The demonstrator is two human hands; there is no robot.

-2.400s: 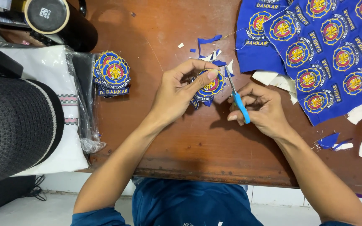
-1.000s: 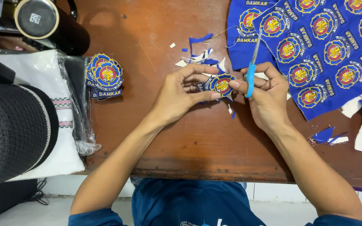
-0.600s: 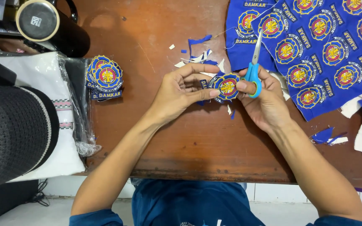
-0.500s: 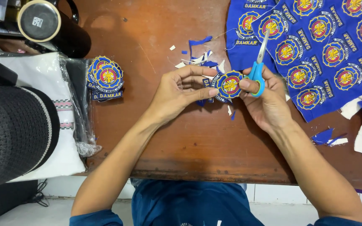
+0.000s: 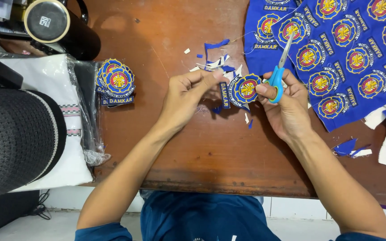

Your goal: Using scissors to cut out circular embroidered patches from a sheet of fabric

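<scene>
Near the middle of the brown desk [image 5: 179, 143], the left hand [image 5: 186, 96] pinches the edge of a round blue patch [image 5: 245, 88] with closed fingers. The right hand [image 5: 287, 105] holds the patch's other side and blue-handled scissors [image 5: 277, 73], blades pointing to the far edge. Blue and white scraps [image 5: 213, 60] lie just behind. A blue sheet of patches [image 5: 349, 49] covers the far right corner. A pile of cut patches [image 5: 115, 82] sits toward the left.

On the table [image 5: 166, 147], the patch stack [image 5: 115, 82] lies left of the hands, the patch sheet [image 5: 349, 53] right.
</scene>
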